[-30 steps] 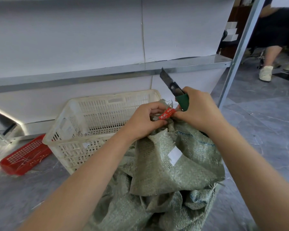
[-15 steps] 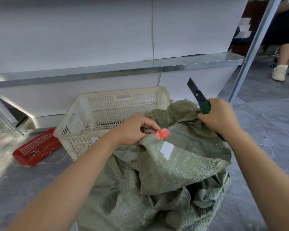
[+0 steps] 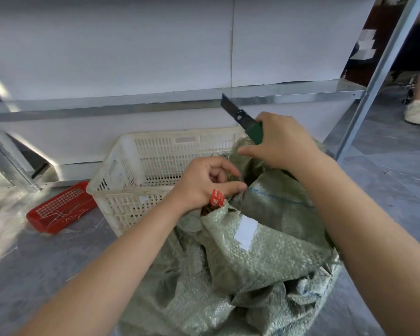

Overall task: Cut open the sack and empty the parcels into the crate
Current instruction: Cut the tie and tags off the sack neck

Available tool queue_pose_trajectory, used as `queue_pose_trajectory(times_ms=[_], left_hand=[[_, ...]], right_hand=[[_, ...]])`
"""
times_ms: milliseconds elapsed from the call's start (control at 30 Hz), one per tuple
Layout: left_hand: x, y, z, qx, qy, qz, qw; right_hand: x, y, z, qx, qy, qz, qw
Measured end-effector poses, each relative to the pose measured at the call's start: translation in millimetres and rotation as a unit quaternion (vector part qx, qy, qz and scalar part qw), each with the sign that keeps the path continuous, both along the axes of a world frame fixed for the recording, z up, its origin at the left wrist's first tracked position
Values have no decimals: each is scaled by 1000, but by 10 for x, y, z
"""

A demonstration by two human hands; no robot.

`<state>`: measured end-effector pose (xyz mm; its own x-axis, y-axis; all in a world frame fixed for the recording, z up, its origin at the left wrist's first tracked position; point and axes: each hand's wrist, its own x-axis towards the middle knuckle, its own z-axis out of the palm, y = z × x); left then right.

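Note:
A green woven sack [image 3: 257,258] stands crumpled on the floor in front of me, a white label on its side. My left hand [image 3: 204,183] grips the near edge of the sack's mouth and also holds a small red tag [image 3: 217,198]. My right hand [image 3: 280,141] holds a green-handled utility knife [image 3: 243,120] with its blade pointing up and left, while its fingers pinch the far edge of the mouth. The mouth gapes dark between my hands; the parcels inside are hidden. A cream plastic crate [image 3: 136,175] sits just behind the sack to the left.
A red plastic tray [image 3: 58,209] lies on the grey floor left of the crate. A metal shelf [image 3: 155,103] with a white backing runs behind, and its upright post [image 3: 374,78] rises at right. Another person's leg and white shoe [image 3: 416,112] are at far right.
The red tag has come away from the sack's neck and stays in my left hand. My hands have parted and the sack's mouth has opened between them.

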<state>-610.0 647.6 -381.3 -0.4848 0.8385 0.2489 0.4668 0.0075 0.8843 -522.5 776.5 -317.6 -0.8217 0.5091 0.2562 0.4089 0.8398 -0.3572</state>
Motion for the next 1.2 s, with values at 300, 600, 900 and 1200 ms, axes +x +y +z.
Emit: queue_pose_trajectory(times_ms=[300,600,900,1200], left_hand=[[412,-186,145,7,69,-88,994],[493,-163,82,37,60,-89,994],[282,75,149,83,-18,164,983],[108,348,347,63,318,206,923]], right_hand=[[-333,-102,207,-4,-32,73,997],[-146,274,9,-90,-179,71,977],[167,376,-135,-106,62,12,992],[469,313,107,-70,166,-15,984]])
